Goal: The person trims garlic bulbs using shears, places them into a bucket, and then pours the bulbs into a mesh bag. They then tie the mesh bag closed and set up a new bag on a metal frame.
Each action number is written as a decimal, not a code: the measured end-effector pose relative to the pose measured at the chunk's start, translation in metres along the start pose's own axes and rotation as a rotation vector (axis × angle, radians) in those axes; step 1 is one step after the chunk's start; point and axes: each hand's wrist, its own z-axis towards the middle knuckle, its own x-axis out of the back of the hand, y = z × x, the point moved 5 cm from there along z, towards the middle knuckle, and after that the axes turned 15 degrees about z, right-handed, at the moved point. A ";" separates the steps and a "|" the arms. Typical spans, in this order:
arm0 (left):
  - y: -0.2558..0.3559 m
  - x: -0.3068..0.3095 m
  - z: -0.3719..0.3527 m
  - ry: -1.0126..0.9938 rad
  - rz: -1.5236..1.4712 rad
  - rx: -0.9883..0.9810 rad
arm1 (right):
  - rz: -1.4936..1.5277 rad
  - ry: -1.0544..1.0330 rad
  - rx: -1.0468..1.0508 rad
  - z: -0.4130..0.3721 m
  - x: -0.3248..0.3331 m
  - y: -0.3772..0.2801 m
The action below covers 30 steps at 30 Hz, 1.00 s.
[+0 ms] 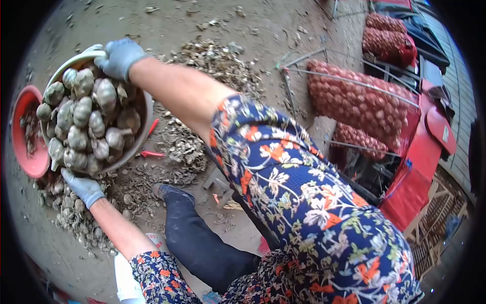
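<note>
A pale round basin (148, 109) heaped with whole garlic bulbs (82, 111) is held up at the left of the head view. My right hand (121, 58), in a grey glove, is closed around its upper rim. At the opposite edge, my left hand (83, 187), gloved too, grips the basin from below, its fingertips partly hidden. Right beside the basin a pink-red bowl (19, 147) holds dry scraps. A tool with red handles (152, 153) lies on the ground by the basin, partly covered.
Loose garlic (76, 218) lies on the ground below my left hand. Piles of dry trimmings (217, 61) spread beyond my right arm. Red net sacks of garlic (354, 96) rest by a metal frame and a red vehicle (420, 167). A white bucket (126, 276) stands near my leg.
</note>
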 end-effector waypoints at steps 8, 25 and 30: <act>0.063 -0.024 -0.115 -0.227 0.593 -0.310 | 0.351 0.483 -0.250 -0.244 0.096 0.053; 0.144 -0.287 -0.442 -0.938 0.782 -0.396 | 0.465 1.292 -0.700 -0.618 0.327 0.047; 0.136 -0.317 -0.439 -0.937 0.870 -0.370 | 0.589 1.272 -0.634 -0.598 0.360 0.079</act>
